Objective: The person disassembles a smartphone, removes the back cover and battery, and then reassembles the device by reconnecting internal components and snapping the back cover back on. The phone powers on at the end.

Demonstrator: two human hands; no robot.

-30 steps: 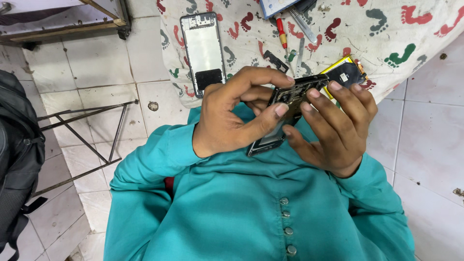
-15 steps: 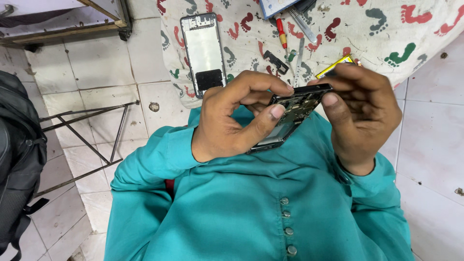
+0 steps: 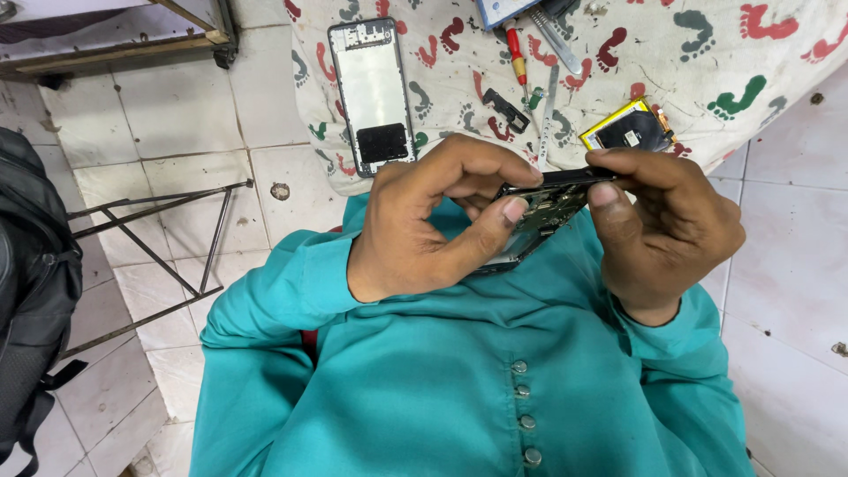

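1. One teal tunic (image 3: 424,389) fills the lower half of the view, with a row of small buttons running down its front and the sleeves reaching up toward both wrists.
2. A pale cloth printed with red, green and grey footprints (image 3: 707,62) is spread on the tiled floor (image 3: 159,132) beyond the hands, and it carries the loose parts.
3. A black backpack (image 3: 31,291) sits at the left edge, beside a thin metal frame (image 3: 150,256) lying on the tiles.
4. The left hand (image 3: 433,225) is curled closed around the near end of an opened phone body (image 3: 543,208); the thumb presses on its exposed inner side and the forefinger arches over the top edge.
5. The right hand (image 3: 667,234) pinches the far end of the same phone body between thumb and fingers, so both hands have hold of it at once.
6. The phone body is held up in front of the chest, tilted, clear of the cloth (its circuitry shows between the two thumbs, though the detail is too small to read).
7. A phone back panel (image 3: 371,93), light inside with a dark square patch, lies flat on the cloth's left part, well apart from the hands.
8. A yellow-edged dark battery (image 3: 629,128) rests on the cloth just beyond the right hand.
9. A red-handled screwdriver (image 3: 515,49), metal tweezers (image 3: 556,44) and a small black bracket (image 3: 505,110) lie near the cloth's top middle.
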